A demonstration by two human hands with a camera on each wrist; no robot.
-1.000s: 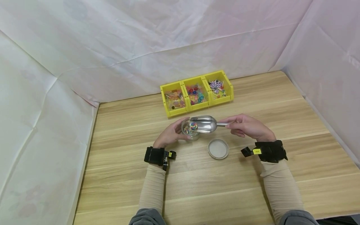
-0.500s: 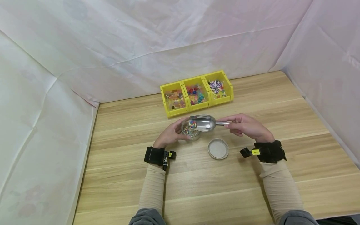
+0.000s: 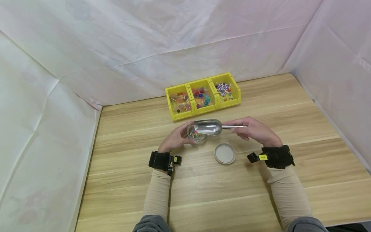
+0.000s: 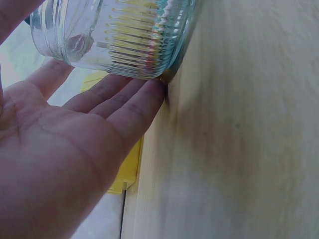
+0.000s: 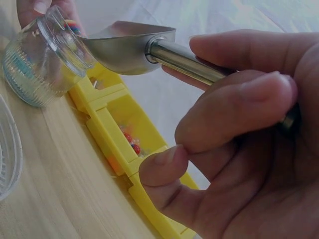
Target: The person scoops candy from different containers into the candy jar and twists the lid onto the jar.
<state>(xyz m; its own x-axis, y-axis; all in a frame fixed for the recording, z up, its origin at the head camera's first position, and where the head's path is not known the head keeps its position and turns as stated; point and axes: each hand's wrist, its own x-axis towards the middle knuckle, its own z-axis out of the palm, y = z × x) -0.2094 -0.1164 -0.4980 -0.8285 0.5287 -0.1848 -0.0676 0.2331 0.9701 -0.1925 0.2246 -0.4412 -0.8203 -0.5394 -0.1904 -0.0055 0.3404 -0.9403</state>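
Observation:
My left hand point(image 3: 177, 138) holds a clear ribbed glass jar point(image 4: 114, 35) at the tabletop, thumb on the near side and fingers on the far side. Small colourful candies show through the jar's mouth in the head view. My right hand point(image 3: 255, 130) grips the handle of a metal scoop point(image 3: 210, 127) between thumb and fingers. The scoop's lip sits over the jar's mouth, and no candy shows in its bowl. In the right wrist view, a rainbow-coloured piece point(image 5: 73, 26) appears at the jar's opening, partly hidden by the glass.
A round clear lid point(image 3: 224, 153) lies on the table in front of the scoop. Behind the jar stand three joined yellow bins point(image 3: 192, 113), with lollipops and small coloured candies inside. White cloth point(image 3: 150, 38) hangs along the back and sides of the wooden table point(image 3: 203, 193).
A rainbow swirl candy has slid off the scoop's front into the jar. The scoop has shifted slightly left over the mouth. My left hand and the jar hardly moved.

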